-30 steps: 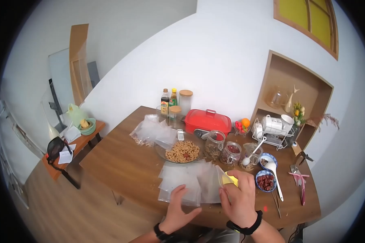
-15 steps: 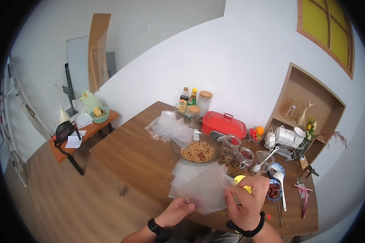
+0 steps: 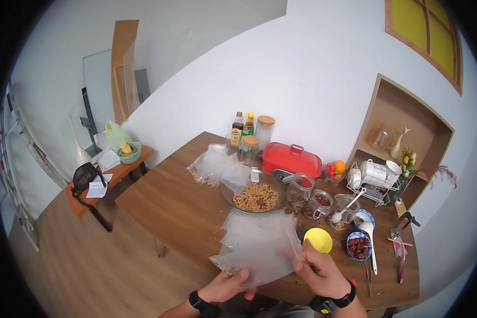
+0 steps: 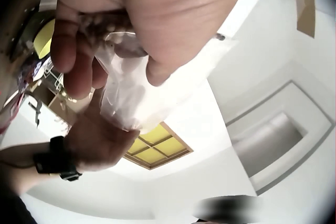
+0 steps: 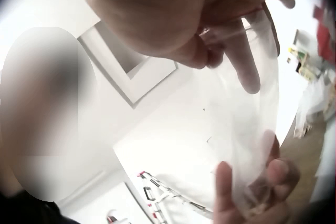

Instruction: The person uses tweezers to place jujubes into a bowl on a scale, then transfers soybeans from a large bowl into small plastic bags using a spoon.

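A clear plastic bag [image 3: 259, 254] with a few bits of cereal in its lower corner is lifted off the wooden table [image 3: 169, 206]. My left hand [image 3: 229, 283] pinches the bag's bottom edge, and my right hand [image 3: 323, 273] grips its right edge. Seen from the left wrist, the bag [image 4: 131, 87] is held by both hands' fingers, with the grains near the left thumb. In the right wrist view the bag [image 5: 247, 124] hangs between the right fingers above and the left fingertips below. More empty bags [image 3: 249, 228] lie flat behind it. A yellow scoop [image 3: 318, 239] lies beside the right hand.
A glass bowl of cereal [image 3: 255, 197], glass jars [image 3: 318, 204], small bowls with a white spoon [image 3: 361, 245], a red cooker [image 3: 290, 159], bottles [image 3: 244, 132], filled bags [image 3: 214, 167] and a cup rack [image 3: 373, 177] stand behind. Tools lie at the right edge [image 3: 400, 249].
Both hands have lifted one bag off the stack toward me. My right hand has let go of the yellow scoop, which now lies on the table.
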A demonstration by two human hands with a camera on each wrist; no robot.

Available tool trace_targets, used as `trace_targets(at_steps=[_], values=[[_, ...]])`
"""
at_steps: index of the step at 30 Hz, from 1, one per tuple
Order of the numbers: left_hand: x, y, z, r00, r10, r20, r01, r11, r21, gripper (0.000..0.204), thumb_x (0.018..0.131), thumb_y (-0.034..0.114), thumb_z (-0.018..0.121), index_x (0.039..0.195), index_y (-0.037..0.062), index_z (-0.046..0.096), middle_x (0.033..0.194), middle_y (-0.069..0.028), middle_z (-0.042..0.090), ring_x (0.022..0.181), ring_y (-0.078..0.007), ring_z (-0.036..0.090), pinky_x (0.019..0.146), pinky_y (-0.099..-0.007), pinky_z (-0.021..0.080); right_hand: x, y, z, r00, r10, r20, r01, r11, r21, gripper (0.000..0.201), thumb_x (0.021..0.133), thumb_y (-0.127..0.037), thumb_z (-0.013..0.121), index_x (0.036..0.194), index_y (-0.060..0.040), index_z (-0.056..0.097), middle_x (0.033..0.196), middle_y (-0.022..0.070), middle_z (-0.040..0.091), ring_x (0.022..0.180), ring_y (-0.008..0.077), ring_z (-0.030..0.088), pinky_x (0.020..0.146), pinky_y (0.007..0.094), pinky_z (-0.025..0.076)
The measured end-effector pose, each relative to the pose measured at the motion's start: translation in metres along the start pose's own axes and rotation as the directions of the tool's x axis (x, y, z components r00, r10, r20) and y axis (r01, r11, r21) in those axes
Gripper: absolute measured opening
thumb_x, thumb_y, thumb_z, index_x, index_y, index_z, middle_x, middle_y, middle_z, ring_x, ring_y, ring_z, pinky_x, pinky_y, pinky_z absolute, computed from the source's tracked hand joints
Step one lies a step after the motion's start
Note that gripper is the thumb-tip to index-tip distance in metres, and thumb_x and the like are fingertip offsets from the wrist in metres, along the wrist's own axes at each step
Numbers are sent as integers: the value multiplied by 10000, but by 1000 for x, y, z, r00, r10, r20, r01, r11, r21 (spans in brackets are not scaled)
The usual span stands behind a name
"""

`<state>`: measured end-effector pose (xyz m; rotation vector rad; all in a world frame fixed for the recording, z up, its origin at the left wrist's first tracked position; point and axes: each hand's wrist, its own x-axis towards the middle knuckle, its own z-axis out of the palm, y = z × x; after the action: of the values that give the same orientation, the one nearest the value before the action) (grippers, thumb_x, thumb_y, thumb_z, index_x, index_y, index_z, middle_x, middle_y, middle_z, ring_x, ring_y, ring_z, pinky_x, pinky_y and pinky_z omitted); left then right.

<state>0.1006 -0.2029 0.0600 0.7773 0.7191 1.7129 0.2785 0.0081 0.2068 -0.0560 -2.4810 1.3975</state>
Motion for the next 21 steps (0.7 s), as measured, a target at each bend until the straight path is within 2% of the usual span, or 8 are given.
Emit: trace_targets(at_steps=[2,5,7,10,13,14,17,21], values=[[-4,11,2,989,-18,-148,51,974,222,472,1116,452,639,1349,41,631,1103,-110,745,753,-153,671,678,-282,540,-7,13,-6,994,-10,109,0,996,88,37,1074,-127,660,1089,-108,688,1580,153,619,1460,337,575,1303,612,139],[-7,24,10,980,-10,-198,82,930,358,342,1133,368,632,1211,38,675,965,-38,721,723,-113,659,644,-257,525,-15,26,-9,986,-64,156,45,991,126,44,1065,-130,686,1101,-109,697,1619,181,574,1551,326,483,1302,607,145],[-7,25,13,973,-1,-230,95,912,398,325,1133,343,636,1219,31,668,961,-35,719,732,-110,660,635,-254,526,-18,32,-11,983,-72,171,37,980,197,63,1055,-122,700,1115,-104,704,1641,206,542,1589,337,430,1304,608,133],[-5,32,8,959,32,-281,106,881,461,327,1130,325,642,1243,19,673,937,-26,713,742,-106,664,635,-253,532,-23,35,-8,995,-82,60,72,987,144,92,1043,-96,706,1132,-75,714,1626,213,553,1534,351,500,1273,554,278],[0,50,-15,910,96,-404,117,874,472,380,1126,341,642,1280,-2,695,876,-17,707,719,-89,659,614,-235,523,-41,36,-3,975,43,-220,-25,996,82,129,1022,-65,712,1147,-36,720,1587,211,588,1458,335,578,1175,445,441],[6,57,-24,868,158,-471,90,882,463,389,1127,347,639,1279,-6,699,859,-17,705,705,-84,653,602,-230,514,-48,58,5,923,-13,-384,15,1000,1,107,1006,-42,702,1102,-8,736,1434,202,692,1290,296,685,1032,354,534],[23,77,-69,750,346,-564,43,825,563,419,1134,362,618,1296,-16,695,805,-25,695,643,-74,620,553,-222,477,-86,110,22,782,108,-614,-135,991,2,76,1004,-28,679,1035,6,740,1216,175,774,1125,266,735,973,363,556],[63,112,-99,686,425,-591,67,771,633,372,1127,334,621,1261,-6,692,822,-26,689,609,-74,600,513,-233,455,-133,159,51,633,135,-762,-239,971,-26,100,1021,-32,653,982,25,725,937,132,761,833,215,738,794,353,573]])
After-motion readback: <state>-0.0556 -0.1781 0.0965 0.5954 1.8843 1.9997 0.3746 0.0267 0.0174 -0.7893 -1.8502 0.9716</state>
